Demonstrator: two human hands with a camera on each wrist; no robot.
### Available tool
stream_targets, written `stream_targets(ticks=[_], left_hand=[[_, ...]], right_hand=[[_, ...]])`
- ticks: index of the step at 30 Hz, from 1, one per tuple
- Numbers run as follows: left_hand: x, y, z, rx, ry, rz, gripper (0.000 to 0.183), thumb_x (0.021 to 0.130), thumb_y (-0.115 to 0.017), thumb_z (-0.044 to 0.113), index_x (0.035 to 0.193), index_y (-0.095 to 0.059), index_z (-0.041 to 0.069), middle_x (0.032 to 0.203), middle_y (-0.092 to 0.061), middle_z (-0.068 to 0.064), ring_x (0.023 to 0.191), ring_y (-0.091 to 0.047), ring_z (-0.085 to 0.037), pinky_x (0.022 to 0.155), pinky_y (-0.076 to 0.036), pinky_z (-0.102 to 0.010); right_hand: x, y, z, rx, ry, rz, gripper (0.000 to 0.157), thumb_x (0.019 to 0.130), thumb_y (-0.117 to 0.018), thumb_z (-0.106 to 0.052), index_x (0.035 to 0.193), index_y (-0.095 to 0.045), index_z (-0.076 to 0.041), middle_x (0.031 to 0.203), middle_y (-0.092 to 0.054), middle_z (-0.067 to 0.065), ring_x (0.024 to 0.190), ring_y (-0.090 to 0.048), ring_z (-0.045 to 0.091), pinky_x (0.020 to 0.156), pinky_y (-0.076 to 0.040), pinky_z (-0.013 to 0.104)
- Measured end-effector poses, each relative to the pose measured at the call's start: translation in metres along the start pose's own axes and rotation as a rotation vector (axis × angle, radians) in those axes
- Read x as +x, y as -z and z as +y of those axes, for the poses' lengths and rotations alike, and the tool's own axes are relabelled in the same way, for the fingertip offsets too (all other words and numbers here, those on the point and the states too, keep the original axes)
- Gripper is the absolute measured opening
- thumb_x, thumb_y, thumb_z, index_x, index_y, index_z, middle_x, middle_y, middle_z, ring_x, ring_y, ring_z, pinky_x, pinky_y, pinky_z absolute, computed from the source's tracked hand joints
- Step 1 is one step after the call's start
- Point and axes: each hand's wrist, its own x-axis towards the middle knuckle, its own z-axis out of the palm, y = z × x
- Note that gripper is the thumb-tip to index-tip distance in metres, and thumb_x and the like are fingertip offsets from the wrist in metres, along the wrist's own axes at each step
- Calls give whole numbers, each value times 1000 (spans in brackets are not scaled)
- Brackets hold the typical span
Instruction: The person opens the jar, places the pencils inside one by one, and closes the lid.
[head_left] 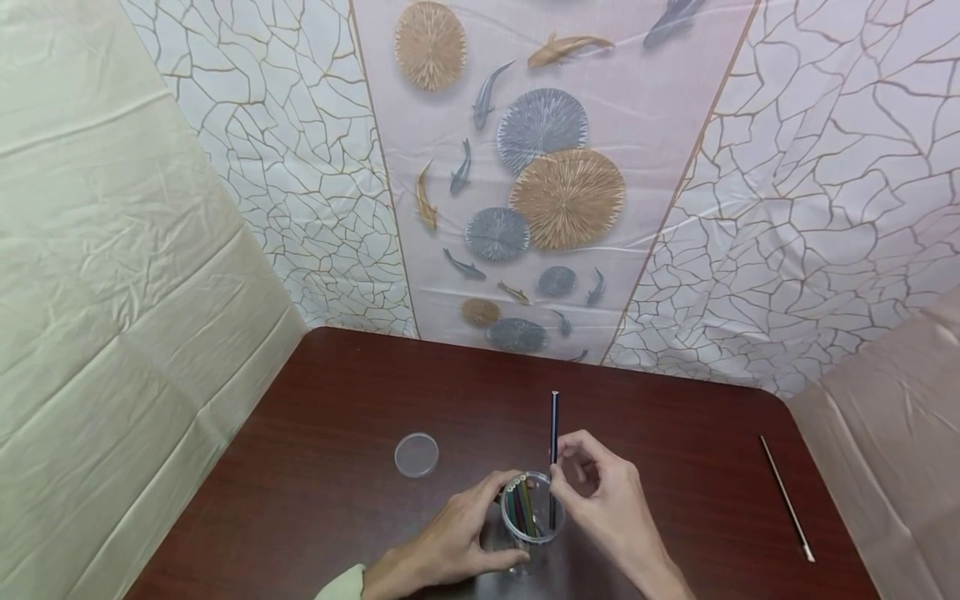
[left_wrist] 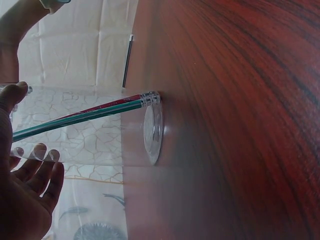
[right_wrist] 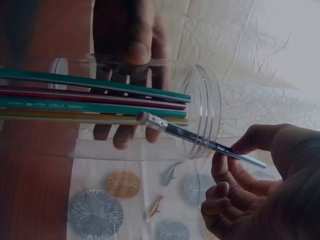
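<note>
the left hand [head_left: 465, 533] comes in low at the side of the clear jar [head_left: 534, 541]; the right hand [head_left: 611, 492] is raised across from it, by the jar's mouth. beyond the left hand a clear disc [head_left: 416, 455] lies on the table [head_left: 315, 467]; well right of the right hand lies a thin stick [head_left: 787, 500]. coloured pencils [head_left: 519, 504] lean inside the jar on the left hand's side. the left hand's fingers and thumb curl round the jar; the right pinches a dark pencil [head_left: 554, 425], eraser end down inside it.

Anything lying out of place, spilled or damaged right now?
One slim dark pencil lies alone toward the right, apart from those in the clear round plastic jar, so it looks stray. Nothing appears spilled or damaged.
</note>
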Motion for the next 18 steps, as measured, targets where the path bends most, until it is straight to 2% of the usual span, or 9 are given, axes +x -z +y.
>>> stream_targets(ticks=[6,10,18], left_hand=[[0,-1,0,6,2,6,94,84,-93,30,158,-37,18,143,-60,1,124,-63,-12,99,-57,-39],[0,-1,0,5,-3,10,95,82,-94,28,157,-38,17,143,-59,2,123,-63,-11,99,-57,-40],[0,-1,-1,-4,-2,6,90,86,-91,33,158,-38,17,144,-60,0,124,-63,-12,98,-57,-40]], right_hand=[[0,-3,5,-59,-13,-9,39,78,-82,6,101,-70,-23,81,-61,-19,66,-55,6,60,-47,23],[1,-3,6,-70,8,2,40,79,-85,4,105,-70,-23,84,-62,-20,67,-56,9,61,-47,23],[1,-4,7,-76,33,6,40,79,-86,5,100,-71,-25,82,-61,-21,65,-54,7,60,-45,21]])
